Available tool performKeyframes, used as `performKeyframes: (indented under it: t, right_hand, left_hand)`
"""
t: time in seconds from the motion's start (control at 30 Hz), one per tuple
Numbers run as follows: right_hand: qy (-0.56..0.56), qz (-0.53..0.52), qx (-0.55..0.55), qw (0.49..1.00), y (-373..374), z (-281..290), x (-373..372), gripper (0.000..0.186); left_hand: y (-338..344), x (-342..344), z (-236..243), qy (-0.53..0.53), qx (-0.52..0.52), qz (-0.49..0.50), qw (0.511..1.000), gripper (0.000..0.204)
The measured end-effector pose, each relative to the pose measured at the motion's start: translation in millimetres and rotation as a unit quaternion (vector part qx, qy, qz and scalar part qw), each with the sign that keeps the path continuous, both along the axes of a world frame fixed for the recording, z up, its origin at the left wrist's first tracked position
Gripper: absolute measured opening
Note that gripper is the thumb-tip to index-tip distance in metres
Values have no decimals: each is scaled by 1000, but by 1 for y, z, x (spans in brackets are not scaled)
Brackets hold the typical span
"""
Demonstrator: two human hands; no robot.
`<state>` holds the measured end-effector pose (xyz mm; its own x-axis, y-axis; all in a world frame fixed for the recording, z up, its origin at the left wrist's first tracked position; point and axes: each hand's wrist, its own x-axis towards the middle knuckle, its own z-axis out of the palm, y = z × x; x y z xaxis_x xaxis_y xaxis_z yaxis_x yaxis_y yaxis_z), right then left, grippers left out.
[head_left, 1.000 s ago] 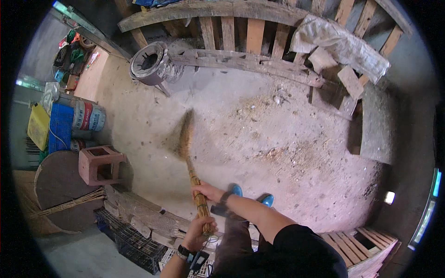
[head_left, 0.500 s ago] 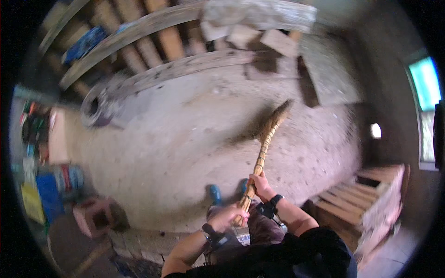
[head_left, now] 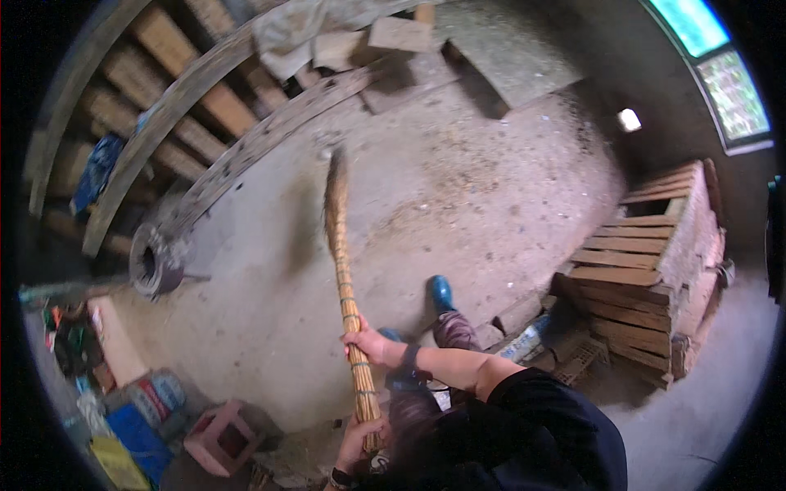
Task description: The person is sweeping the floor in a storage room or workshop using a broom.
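Observation:
A long straw broom (head_left: 345, 288) bound with rings of cord slants up and slightly left in front of me. My right hand (head_left: 371, 342) wraps round the middle of its handle. Lower down, close to the butt end, my left hand (head_left: 357, 440) is closed on the same handle. The broom's dark, frayed bristle end reaches toward the wooden beam, over the dusty floor (head_left: 458, 196); whether it touches the ground I cannot tell. One blue boot (head_left: 442, 293) of mine shows right of the broom, and the other is partly hidden behind my right hand and forearm.
A slatted wooden crate (head_left: 626, 260) stands at the right. A long beam (head_left: 270, 135) bounds the far left, with a round hollow block (head_left: 155, 260) by its end. Bricks (head_left: 399, 34) and a slab (head_left: 516, 61) lie at the back. A pink stool (head_left: 221, 438) sits at lower left.
The broom's bristle end has swung from right to left across the floor, and both hands have moved left with it. My view has turned to the right, and one boot stands farther forward.

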<state>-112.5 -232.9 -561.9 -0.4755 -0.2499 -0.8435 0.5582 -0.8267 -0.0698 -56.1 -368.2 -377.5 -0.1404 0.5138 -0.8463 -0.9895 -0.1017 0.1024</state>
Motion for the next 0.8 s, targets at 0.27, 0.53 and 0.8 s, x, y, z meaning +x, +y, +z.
performKeyframes:
  t: [0.27,0.53,0.8]
  right_hand:
    - [72,223,-88,968,-228,-35,59,61]
    - [0,158,42,987,-122,-7,109,47]
    - [-43,-37,219,974,102,-18,100,28]
  left_hand:
    - [-114,56,8,-133,-42,377,916,26]
    - [-96,50,12,-176,51,81,980,24]
    - [59,-4,-59,-77,173,-160,969,21]
